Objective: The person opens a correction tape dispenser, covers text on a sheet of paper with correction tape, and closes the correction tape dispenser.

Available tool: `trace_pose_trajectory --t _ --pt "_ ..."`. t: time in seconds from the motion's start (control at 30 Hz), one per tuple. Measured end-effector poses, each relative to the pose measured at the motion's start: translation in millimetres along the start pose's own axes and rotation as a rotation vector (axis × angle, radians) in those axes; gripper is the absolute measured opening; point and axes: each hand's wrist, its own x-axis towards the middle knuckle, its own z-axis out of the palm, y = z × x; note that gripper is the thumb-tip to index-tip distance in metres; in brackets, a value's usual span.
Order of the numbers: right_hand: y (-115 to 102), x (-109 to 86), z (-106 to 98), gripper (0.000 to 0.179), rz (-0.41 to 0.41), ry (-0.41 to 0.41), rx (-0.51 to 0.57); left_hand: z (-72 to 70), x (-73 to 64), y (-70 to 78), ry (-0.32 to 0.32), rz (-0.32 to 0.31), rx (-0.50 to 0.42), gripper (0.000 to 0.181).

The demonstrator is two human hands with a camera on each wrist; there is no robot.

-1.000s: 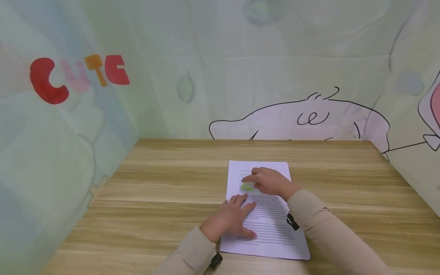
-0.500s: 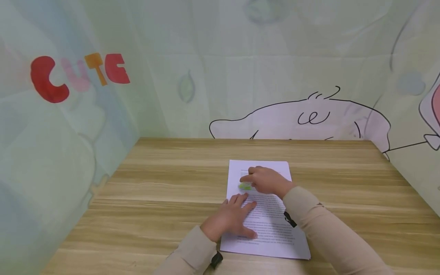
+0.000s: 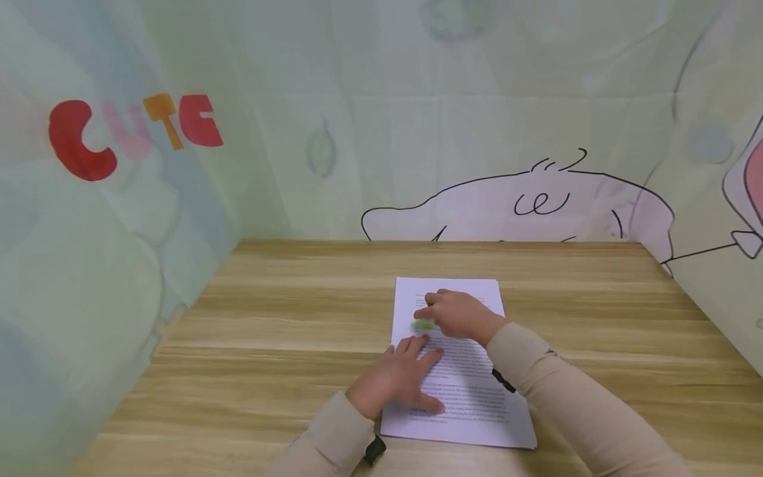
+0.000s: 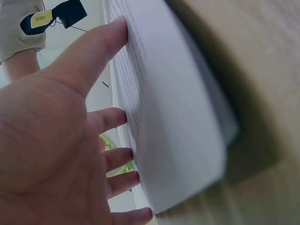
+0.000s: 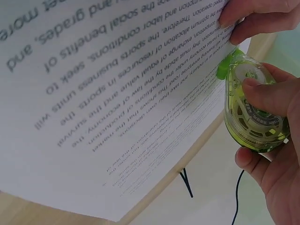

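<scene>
A stack of printed paper sheets (image 3: 471,404) lies on the table. My left hand (image 3: 398,381) rests on its left side, fingers spread and pressing the top sheet. My right hand (image 3: 465,315) grips a clear green correction tape (image 5: 243,129), the thumb on one face and the fingers behind it. Its green tip (image 5: 227,65) meets the page at a line of text in the upper part. From the head view only a green bit of the dispenser shows under the right hand. In the right wrist view, the left fingertips (image 5: 239,33) touch the sheet near that tip.
The wood-grain table (image 3: 268,318) extends on both sides of the stack. A printed cloth backdrop (image 3: 286,119) encloses the back and sides. Each wrist wears a dark strap (image 3: 375,450) below a beige sleeve.
My right hand has slid slightly left along the upper text with the correction tape in its grip. The left hand and the paper stay in place.
</scene>
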Motion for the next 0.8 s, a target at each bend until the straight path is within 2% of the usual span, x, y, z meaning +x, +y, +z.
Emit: trace_pose_trajectory --t 0.3,0.57,0.8 --pt "2 2.1 -4 0.04 -0.005 -0.06 -0.006 1.0 0.6 0.7 0.022 0.001 -0.001 0.084" --pt "1 0.9 -10 0.043 0.042 -0.133 0.011 1.3 1.0 -0.3 0.027 -0.001 -0.01 0.083" --pt "2 -2.9 -7 0.042 0.044 -0.133 -0.007 1.5 0.2 0.0 0.019 -0.006 -0.003 0.084"
